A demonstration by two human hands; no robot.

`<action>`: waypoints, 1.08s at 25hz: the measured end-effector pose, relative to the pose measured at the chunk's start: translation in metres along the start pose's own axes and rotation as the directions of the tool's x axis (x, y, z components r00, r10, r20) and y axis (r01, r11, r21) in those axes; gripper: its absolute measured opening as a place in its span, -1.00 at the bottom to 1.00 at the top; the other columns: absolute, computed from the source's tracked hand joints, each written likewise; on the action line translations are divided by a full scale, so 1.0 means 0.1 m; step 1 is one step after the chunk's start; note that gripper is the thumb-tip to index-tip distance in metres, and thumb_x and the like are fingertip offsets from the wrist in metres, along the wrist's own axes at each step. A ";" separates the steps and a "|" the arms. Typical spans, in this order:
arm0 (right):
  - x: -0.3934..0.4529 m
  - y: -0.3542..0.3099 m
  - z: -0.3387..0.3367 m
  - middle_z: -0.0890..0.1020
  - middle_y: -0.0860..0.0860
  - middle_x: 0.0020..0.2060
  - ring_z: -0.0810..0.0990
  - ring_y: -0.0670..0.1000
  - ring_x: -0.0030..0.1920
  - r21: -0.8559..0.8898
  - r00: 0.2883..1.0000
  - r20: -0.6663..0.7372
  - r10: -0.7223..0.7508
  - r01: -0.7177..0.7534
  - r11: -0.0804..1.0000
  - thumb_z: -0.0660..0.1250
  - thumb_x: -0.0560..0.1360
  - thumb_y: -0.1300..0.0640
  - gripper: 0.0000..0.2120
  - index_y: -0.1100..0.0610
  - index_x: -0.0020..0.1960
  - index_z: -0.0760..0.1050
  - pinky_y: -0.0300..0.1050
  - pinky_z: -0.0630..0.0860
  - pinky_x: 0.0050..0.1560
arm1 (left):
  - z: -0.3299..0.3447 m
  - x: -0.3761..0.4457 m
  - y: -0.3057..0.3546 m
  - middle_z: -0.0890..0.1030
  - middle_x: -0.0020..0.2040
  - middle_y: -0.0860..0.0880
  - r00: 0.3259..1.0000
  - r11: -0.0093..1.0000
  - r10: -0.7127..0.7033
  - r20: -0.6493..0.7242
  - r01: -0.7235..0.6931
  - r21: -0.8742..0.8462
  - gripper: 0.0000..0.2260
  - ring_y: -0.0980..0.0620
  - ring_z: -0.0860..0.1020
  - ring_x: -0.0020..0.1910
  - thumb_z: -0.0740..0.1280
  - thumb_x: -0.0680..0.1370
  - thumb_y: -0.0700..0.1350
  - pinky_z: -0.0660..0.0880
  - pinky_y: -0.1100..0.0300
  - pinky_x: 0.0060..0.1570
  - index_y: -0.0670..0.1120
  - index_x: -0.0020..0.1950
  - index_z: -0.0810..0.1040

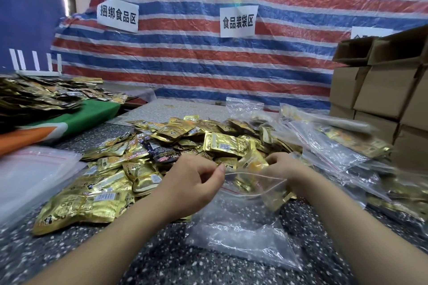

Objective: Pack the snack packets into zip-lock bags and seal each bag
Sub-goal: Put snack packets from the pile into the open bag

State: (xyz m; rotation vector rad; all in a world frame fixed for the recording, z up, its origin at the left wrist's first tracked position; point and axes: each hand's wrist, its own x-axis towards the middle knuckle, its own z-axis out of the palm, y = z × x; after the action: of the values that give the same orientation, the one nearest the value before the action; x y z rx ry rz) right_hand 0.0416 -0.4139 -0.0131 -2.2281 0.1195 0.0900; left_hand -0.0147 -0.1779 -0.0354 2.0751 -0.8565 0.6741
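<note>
A speckled table (69, 259) fills the lower frame, a heap of gold snack packets (143, 164) at its centre. In the lower middle lies a clear zip-lock bag (243, 233), long axis running away from the camera, mouth pointing toward the heap. The left hand (192, 183) pinches the bag's left rim; the right hand (282, 166) pinches a snack packet (252, 162) at the mouth.
</note>
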 end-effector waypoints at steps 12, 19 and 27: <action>-0.40 -0.35 -0.38 0.69 0.15 0.01 0.69 0.11 0.02 0.723 0.843 -0.005 -0.538 0.375 0.580 0.43 0.37 0.27 -0.55 0.27 0.24 0.47 -0.10 0.63 -0.06 | 0.00 0.00 0.03 0.27 -0.56 0.08 0.996 0.994 -0.088 -0.016 0.087 -0.072 -0.55 0.13 0.23 -0.54 0.21 0.56 0.00 0.13 0.33 -0.48 -0.21 -0.47 0.35; -0.55 -0.35 -0.32 0.71 0.13 0.02 0.69 0.14 0.06 0.218 0.779 0.308 -0.546 0.501 0.838 0.48 0.40 0.33 -0.58 0.16 0.23 0.52 0.01 0.64 0.03 | -0.01 0.03 0.06 0.25 -0.55 0.02 0.978 0.979 -0.147 -0.146 0.123 -0.163 -0.49 0.13 0.23 -0.53 0.19 0.60 0.05 0.17 0.18 -0.46 -0.22 -0.46 0.31; -0.61 -0.37 -0.30 0.71 0.00 0.01 0.71 0.08 0.00 0.003 0.801 0.331 -0.499 0.528 0.849 0.46 0.41 0.26 -0.62 -0.03 0.17 0.57 0.13 0.65 0.03 | -0.06 0.04 0.09 0.54 -0.33 -0.11 0.978 0.955 -0.209 0.009 0.206 -0.216 -0.75 -0.02 0.49 -0.36 0.23 0.60 -0.03 0.43 0.11 -0.32 -0.12 -0.19 0.54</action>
State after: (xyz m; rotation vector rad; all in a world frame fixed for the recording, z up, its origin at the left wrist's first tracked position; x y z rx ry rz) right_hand -0.0139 -0.4118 0.0414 -2.2244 -0.6848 0.1585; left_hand -0.0196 -0.1789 -0.0252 1.9276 -0.6603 0.4602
